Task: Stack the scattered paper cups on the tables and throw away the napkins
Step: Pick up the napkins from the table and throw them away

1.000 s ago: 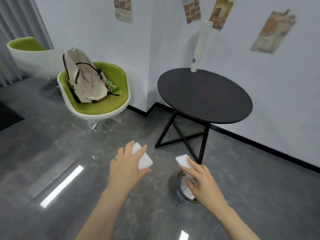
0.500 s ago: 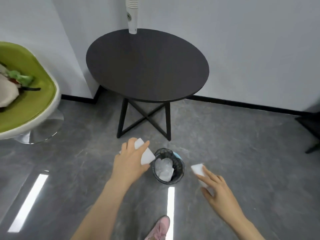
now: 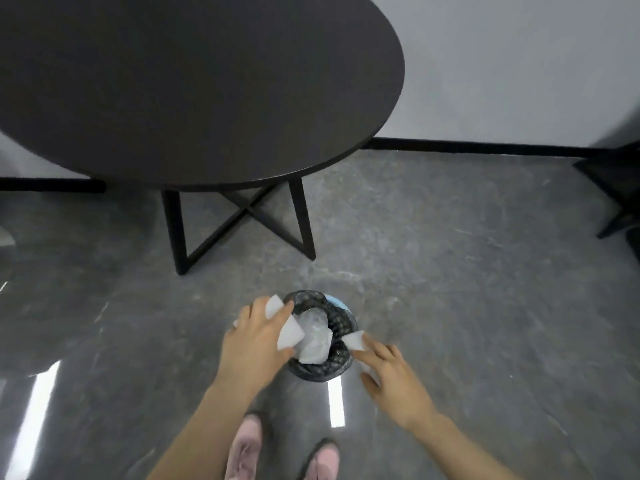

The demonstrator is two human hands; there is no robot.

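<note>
Poised at either side of the small round bin lined with black plastic (image 3: 322,337) on the grey floor, left hand (image 3: 258,337) clamped on a folded white napkin (image 3: 289,332), right hand (image 3: 394,379) pinching another white napkin (image 3: 354,340), both grips right for dropping onto the crumpled paper inside, near the round dark worktop (image 3: 194,88)

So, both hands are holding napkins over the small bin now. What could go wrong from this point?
The bin has a small mouth and already holds crumpled napkins. The right hand pinches its napkin at the rim, not over the opening, so it may fall onto the floor. The left hand grips a bigger napkin; dropped loosely, it may sit on the pile and slide out.
</note>
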